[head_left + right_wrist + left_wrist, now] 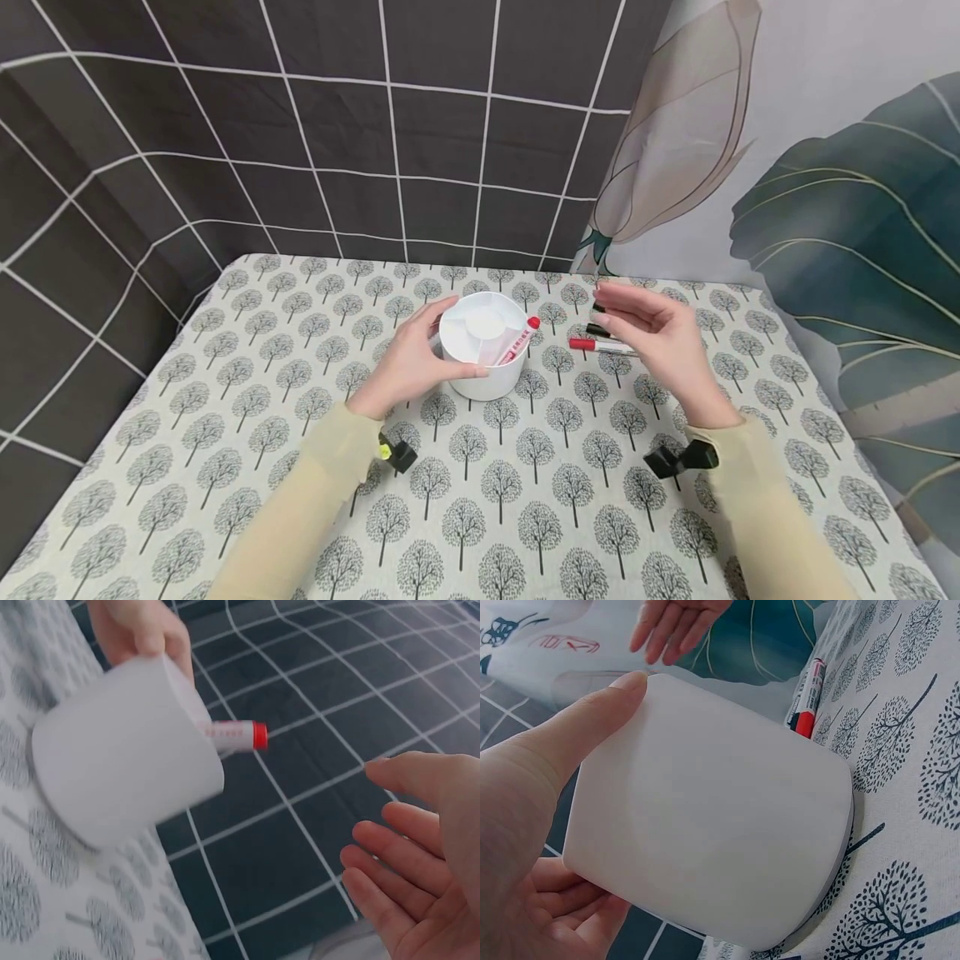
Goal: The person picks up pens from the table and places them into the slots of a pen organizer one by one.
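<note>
A round white pen holder [483, 385] with inner dividers stands upright on the table. My left hand [415, 357] grips it from the left, thumb along the near rim and fingers round the far side. A white marker with a red end [533, 322] leans in one of its compartments, the red end poking above the rim. My right hand [658, 340], fingers slightly bent and holding nothing, hovers above and beside several markers to the right. One of those markers has a red cap [581, 343]; a black-capped marker [597, 330] lies beyond it, partly hidden by the hand.
A white cloth with a tree print [465, 525] covers the table. Behind it hangs a dark curtain with a white grid [435, 133], and a leaf-patterned curtain [862, 217] hangs at the right. Each wrist wears a small black device.
</note>
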`<action>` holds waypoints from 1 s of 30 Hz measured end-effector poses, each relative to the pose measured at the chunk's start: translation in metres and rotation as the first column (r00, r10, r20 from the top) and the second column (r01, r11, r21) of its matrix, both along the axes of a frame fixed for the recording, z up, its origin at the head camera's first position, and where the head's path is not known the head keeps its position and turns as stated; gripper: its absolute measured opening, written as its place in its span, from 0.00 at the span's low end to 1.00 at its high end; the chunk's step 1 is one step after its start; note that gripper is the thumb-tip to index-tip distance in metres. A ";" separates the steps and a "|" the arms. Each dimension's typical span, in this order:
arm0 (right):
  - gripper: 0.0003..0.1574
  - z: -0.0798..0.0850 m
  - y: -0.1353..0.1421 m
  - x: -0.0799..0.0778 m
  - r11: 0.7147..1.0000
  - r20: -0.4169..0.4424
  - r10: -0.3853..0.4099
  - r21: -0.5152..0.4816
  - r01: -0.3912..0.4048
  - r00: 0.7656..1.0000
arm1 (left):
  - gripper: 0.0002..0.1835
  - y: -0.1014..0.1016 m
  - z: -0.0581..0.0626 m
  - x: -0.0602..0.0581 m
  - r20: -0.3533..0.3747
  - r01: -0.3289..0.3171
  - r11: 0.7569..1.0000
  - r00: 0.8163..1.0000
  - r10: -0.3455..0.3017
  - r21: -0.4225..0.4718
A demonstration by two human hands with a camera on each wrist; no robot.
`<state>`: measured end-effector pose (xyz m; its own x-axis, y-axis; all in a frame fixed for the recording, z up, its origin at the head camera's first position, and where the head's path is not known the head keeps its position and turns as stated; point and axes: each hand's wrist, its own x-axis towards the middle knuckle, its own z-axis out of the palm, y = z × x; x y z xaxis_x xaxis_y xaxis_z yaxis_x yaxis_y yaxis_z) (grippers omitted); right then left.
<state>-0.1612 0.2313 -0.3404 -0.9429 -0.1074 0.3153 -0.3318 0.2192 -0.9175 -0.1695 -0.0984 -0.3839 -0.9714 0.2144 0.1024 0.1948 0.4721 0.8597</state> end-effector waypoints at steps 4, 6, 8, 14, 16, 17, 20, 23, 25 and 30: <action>0.27 -0.003 0.013 0.003 0.998 0.037 -0.057 0.027 0.056 0.998 | 0.63 0.000 0.000 0.000 -0.001 0.004 1.000 1.000 -0.004 0.006; 0.27 -0.005 0.021 0.003 0.996 0.052 -0.084 0.040 0.082 0.995 | 0.64 0.000 0.000 0.000 -0.004 0.006 1.000 1.000 -0.006 0.009; 0.27 -0.008 0.030 0.003 0.993 0.063 -0.108 0.061 0.104 0.992 | 0.64 0.000 0.000 0.000 -0.007 0.007 1.000 1.000 -0.006 0.007; 0.29 -0.020 0.054 0.003 0.973 0.096 -0.175 0.169 0.157 0.980 | 0.64 0.000 0.001 0.000 -0.003 0.004 1.000 1.000 -0.004 -0.004; 0.29 -0.024 0.062 0.003 0.966 0.110 -0.186 0.204 0.161 0.976 | 0.64 0.000 0.001 0.000 0.003 0.004 1.000 1.000 -0.004 -0.004; 0.29 -0.026 0.065 0.004 0.962 0.118 -0.192 0.219 0.163 0.974 | 0.64 0.000 0.001 0.000 0.003 0.004 1.000 1.000 -0.004 -0.007; 0.31 -0.034 0.074 0.004 0.954 0.146 -0.202 0.253 0.161 0.968 | 0.64 0.000 0.001 0.000 0.005 0.005 1.000 1.000 -0.005 -0.012; 0.33 -0.041 0.083 0.005 0.951 0.166 -0.201 0.268 0.152 0.965 | 0.64 0.000 0.001 0.000 0.003 0.003 1.000 1.000 -0.003 -0.015; 0.35 -0.045 0.088 0.006 0.948 0.180 -0.202 0.283 0.146 0.963 | 0.64 0.000 0.001 -0.001 0.003 0.006 1.000 1.000 -0.006 -0.009; 0.36 -0.056 0.096 0.006 0.941 0.202 -0.199 0.311 0.130 0.959 | 0.63 0.000 0.000 -0.001 0.006 0.011 1.000 1.000 -0.011 0.000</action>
<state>-0.1550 0.3272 -0.3962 -0.9976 0.0004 0.0691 -0.0587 0.5224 -0.8507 -0.1703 -0.0986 -0.3834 -0.9696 0.2247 0.0969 0.1951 0.4705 0.8606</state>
